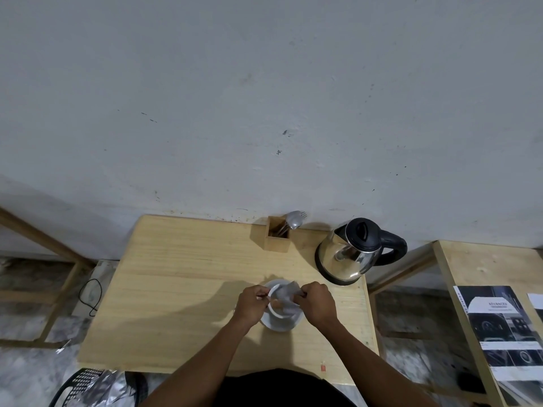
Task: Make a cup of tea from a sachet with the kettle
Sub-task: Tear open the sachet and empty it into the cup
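Note:
A white cup (277, 314) stands on a white saucer (282, 326) in the middle of the wooden table (182, 274). Just above the cup I hold a grey sachet (286, 293) between both hands. My left hand (252, 304) pinches its left edge and my right hand (317, 302) pinches its right edge. The sachet is blurred, so whether it is torn I cannot tell. A steel kettle (349, 254) with a black lid and handle sits on its base at the table's back right corner, apart from both hands.
A wooden holder (277, 239) with spoons and a fork stands at the back edge by the wall. A second wooden table with printed sheets (502, 330) is to the right. A black basket with foil (91, 386) and a black cable (91, 295) lie on the floor at left.

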